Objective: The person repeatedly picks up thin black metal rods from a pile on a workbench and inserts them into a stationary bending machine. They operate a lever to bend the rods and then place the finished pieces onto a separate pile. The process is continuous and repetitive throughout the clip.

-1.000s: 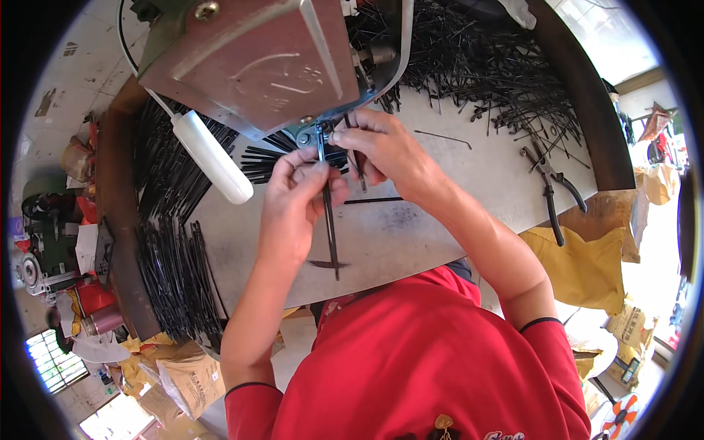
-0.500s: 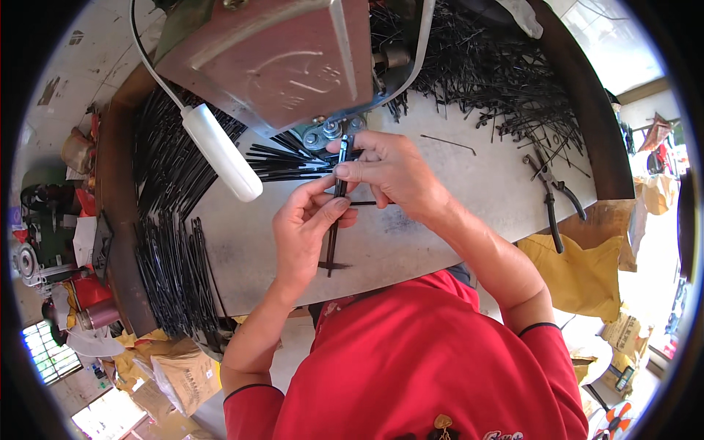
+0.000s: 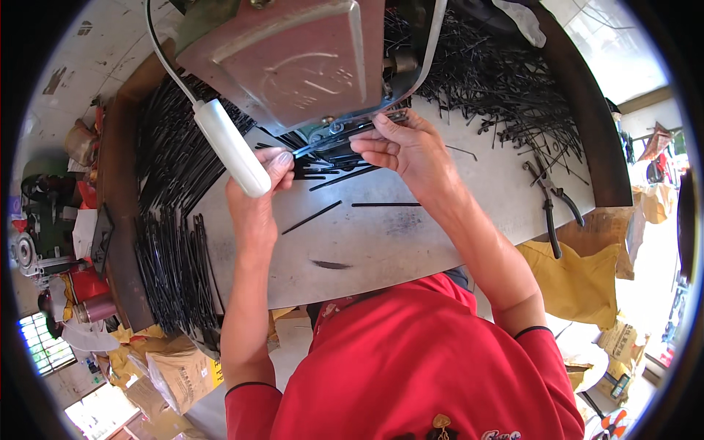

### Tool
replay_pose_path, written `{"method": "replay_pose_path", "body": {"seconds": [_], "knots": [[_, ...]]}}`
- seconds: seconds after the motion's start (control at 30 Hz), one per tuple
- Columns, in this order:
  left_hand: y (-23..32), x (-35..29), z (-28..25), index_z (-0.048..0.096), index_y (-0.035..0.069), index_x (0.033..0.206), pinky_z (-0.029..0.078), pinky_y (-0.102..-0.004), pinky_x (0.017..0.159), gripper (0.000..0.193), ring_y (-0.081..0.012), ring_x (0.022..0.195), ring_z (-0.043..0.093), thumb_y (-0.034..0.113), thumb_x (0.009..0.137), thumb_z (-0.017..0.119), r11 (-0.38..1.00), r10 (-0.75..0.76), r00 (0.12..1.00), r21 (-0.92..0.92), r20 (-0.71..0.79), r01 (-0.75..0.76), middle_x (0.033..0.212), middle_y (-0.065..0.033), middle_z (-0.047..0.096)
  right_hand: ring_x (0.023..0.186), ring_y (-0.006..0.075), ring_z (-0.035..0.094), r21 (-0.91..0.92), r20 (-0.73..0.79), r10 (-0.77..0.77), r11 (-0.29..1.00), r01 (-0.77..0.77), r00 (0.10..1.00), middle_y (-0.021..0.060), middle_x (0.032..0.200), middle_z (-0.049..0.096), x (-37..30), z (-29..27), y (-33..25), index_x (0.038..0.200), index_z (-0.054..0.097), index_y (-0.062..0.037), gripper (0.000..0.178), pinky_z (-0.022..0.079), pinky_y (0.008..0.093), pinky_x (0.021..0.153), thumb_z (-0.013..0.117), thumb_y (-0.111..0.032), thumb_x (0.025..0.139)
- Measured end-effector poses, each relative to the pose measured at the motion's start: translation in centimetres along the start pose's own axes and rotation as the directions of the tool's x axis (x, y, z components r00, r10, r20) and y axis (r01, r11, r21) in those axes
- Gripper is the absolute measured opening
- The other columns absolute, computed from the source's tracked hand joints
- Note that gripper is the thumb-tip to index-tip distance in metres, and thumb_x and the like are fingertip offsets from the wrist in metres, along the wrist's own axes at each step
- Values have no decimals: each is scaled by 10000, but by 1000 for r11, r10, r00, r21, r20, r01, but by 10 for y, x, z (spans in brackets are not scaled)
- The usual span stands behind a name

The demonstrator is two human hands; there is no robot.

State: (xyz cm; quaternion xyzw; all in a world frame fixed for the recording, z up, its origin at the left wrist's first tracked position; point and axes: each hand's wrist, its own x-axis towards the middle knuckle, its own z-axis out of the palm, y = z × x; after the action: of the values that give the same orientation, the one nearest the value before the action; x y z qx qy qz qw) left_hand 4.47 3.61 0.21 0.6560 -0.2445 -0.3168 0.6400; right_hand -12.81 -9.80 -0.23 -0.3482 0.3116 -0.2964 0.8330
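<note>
A slim black metal strip (image 3: 330,139) spans both my hands, lying slantwise under the machine's head. My left hand (image 3: 253,209) pinches its left end between thumb and fingers; the white lamp hides part of this hand. At the other end, my right hand (image 3: 412,150) is closed on the strip with thumb and forefinger, close to the machine's lower edge. Just above the strip is the press-like machine (image 3: 286,66) with its reddish-brown cover and bolts below. Loose black strips (image 3: 345,178) lie beneath my hands, with a short one (image 3: 312,218) nearer me on the metal table (image 3: 411,249).
Heaps of black strips (image 3: 176,271) fill the table's left side. A tangled pile of thin black rods (image 3: 499,81) covers the far right. The white lamp (image 3: 233,150) hangs near my left hand. Pliers (image 3: 546,194) rest at the right edge, above a yellow sack (image 3: 576,282).
My hands have spread apart, left hand leftward and right hand up and rightward. The strip between them has turned from upright to slantwise under the machine. A short strip now lies loose on the table.
</note>
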Motion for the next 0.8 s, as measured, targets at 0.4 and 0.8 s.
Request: {"method": "replay_pose_path", "body": {"seconds": [0.4, 0.8], "knots": [[-7, -3, 40, 469, -12, 1000, 571, -298, 729, 183, -269, 837, 688, 25, 883, 605, 957, 102, 994, -268, -41, -110, 918, -204, 647, 980, 275, 645, 245, -65, -116, 961, 129, 991, 203, 1047, 613, 0, 2, 20, 1061, 473, 26, 231, 553, 347, 854, 510, -183, 969], [-9, 0, 32, 474, -19, 975, 597, -266, 714, 154, -285, 855, 687, -1, 879, 592, 915, -64, 998, -400, -13, 54, 916, -209, 641, 972, 287, 653, 210, -35, -187, 959, 191, 982, 201, 1022, 626, -4, 4, 18, 1022, 499, 10, 189, 554, 347, 850, 521, -169, 964]]}}
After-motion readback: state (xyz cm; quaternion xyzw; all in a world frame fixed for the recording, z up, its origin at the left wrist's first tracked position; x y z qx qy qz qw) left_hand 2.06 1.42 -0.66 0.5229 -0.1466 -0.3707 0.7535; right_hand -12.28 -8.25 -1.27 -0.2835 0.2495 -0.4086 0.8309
